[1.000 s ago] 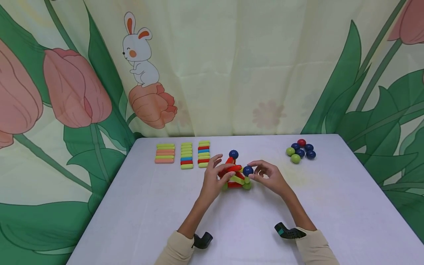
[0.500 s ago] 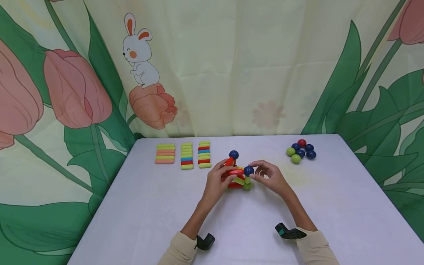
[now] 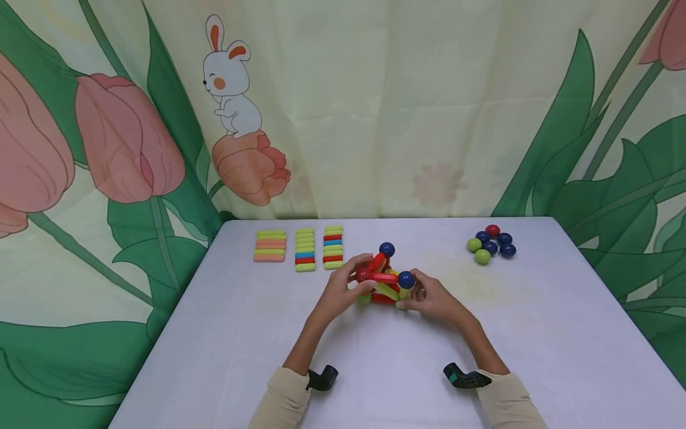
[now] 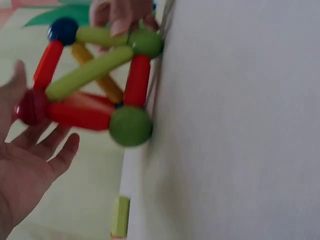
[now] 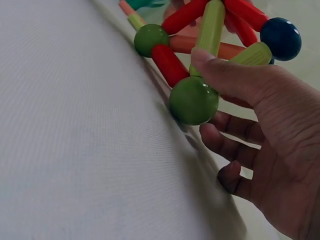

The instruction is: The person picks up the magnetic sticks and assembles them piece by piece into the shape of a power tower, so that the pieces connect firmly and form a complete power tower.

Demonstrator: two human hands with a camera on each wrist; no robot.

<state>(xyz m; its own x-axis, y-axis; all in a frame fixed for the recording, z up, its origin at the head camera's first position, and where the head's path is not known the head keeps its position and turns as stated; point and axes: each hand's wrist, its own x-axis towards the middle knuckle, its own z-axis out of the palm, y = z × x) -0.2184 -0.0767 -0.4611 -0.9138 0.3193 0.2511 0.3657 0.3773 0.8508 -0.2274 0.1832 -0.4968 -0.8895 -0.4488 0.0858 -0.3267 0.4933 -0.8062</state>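
A frame of coloured magnetic rods and balls stands mid-table. My left hand (image 3: 340, 289) holds its red ball (image 3: 363, 274) between thumb and fingers. From that ball a red rod (image 3: 384, 278) runs to a blue ball (image 3: 406, 280). Below the blue ball, my right hand (image 3: 436, 298) pinches the upright yellow-green rod (image 4: 97, 36), thumb close above a green ball (image 5: 194, 101). A yellow-green diagonal rod (image 4: 90, 73) spans one side. Another blue ball (image 3: 387, 249) tops the back corner. In the right wrist view, the right thumb hides part of the rods.
Three stacks of rods lie at the back left: a pink and yellow-green stack (image 3: 270, 246), a middle stack (image 3: 305, 250) and a right stack (image 3: 333, 247). Several loose balls, including a red ball (image 3: 492, 230) and a light green ball (image 3: 483, 257), sit at the back right.
The red rod has swung down against the front blue ball. My right hand has left that ball and moved lower, onto the upright rod. My left fingers have shifted back, uncovering the red ball.
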